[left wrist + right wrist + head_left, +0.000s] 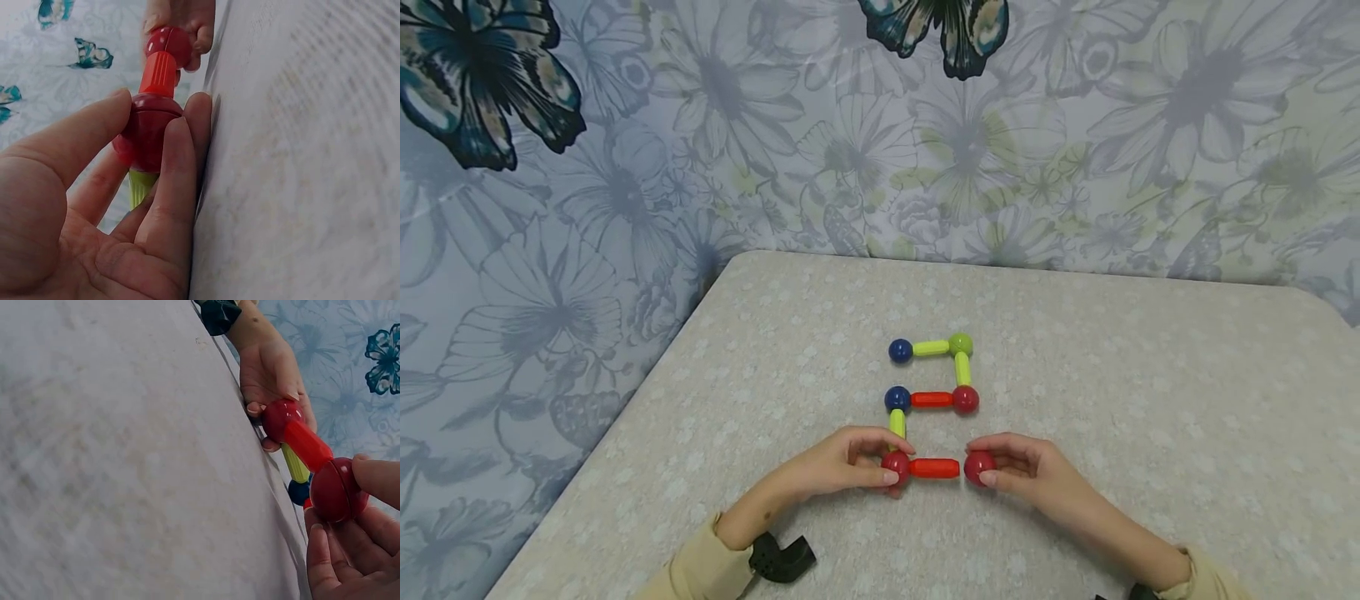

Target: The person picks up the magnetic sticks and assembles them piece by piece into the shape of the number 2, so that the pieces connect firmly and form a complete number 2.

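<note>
My left hand [842,462] pinches a red ball [896,468] at the near left corner of a chain of balls and rods. From that ball a red rod [935,468] points right and a yellow-green rod [897,423] runs away from me. Another red ball [979,468] is pinched between the thumb and fingers of my right hand [1037,475]. In the head view a thin gap separates it from the rod's end. Farther back, the chain continues through a blue ball [897,399], a red rod [932,400] and a red ball [966,400].
Beyond these, a yellow-green rod [962,369] leads to a green ball [961,344], then another rod [931,347] and a blue ball [901,351]. Everything lies on a pale patterned table [1112,375]. Flowered wall covering [850,150] with butterfly decorations stands behind and left.
</note>
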`<state>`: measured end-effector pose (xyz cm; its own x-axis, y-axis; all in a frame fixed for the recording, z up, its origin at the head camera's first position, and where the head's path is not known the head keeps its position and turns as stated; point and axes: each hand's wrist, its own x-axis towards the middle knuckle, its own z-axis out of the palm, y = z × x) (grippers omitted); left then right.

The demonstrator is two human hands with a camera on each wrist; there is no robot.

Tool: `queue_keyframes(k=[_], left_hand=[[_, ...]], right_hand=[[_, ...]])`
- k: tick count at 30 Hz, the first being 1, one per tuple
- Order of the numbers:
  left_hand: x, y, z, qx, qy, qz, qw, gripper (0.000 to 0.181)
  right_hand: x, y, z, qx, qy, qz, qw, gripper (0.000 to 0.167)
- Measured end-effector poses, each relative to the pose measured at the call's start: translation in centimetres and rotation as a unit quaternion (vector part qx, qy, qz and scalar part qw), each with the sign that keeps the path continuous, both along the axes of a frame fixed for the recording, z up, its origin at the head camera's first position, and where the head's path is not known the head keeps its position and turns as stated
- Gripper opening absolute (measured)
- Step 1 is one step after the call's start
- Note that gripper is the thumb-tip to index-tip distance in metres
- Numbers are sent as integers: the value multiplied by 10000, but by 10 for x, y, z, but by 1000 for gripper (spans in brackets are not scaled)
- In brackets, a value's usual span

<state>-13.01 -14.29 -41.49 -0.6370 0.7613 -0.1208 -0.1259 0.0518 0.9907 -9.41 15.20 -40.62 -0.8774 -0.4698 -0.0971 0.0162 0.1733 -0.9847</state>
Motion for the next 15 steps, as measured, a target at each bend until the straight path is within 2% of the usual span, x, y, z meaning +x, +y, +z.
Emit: queue_keyframes(k=[4, 15], left_hand=[[1, 1, 0, -54, 44, 0, 10000, 37], [1, 1, 2, -363, 448, -50, 9983, 46]], right_hand=[[0, -2, 0, -57, 109, 25, 9999, 39], [2, 0, 0, 2, 238, -130, 9996, 41]])
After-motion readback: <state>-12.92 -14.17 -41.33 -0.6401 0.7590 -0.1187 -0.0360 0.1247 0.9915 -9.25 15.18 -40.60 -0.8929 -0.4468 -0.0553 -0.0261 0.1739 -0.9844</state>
